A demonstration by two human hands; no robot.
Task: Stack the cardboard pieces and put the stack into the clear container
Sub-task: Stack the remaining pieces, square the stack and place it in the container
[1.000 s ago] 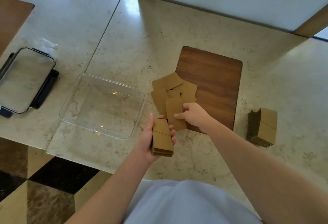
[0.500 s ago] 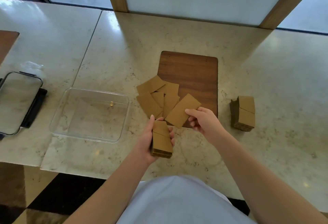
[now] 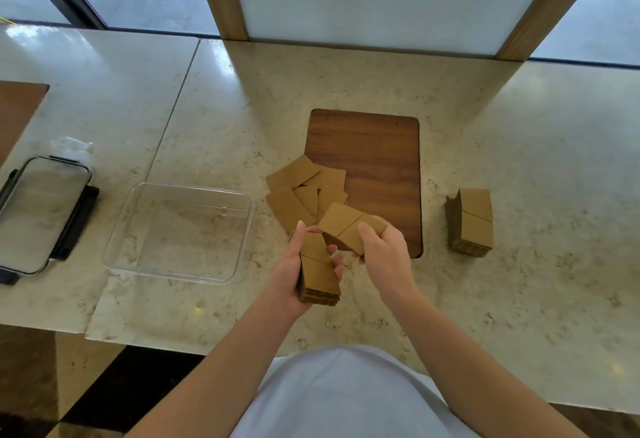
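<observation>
Marble counter (image 3: pixel 519 299) carried the work. Left hand (image 3: pixel 294 271) gripped a small stack of cardboard pieces (image 3: pixel 320 273) at its edges. Right hand (image 3: pixel 382 254), which half a second earlier had pinched a single piece (image 3: pixel 346 229) off to the right, had carried it in until it overlapped the stack's far end. Beyond lay loose pieces (image 3: pixel 298 191) on the wooden board's (image 3: pixel 374 157) left edge; the clear container (image 3: pixel 180 233) sat left, a finished stack (image 3: pixel 472 222) right.
</observation>
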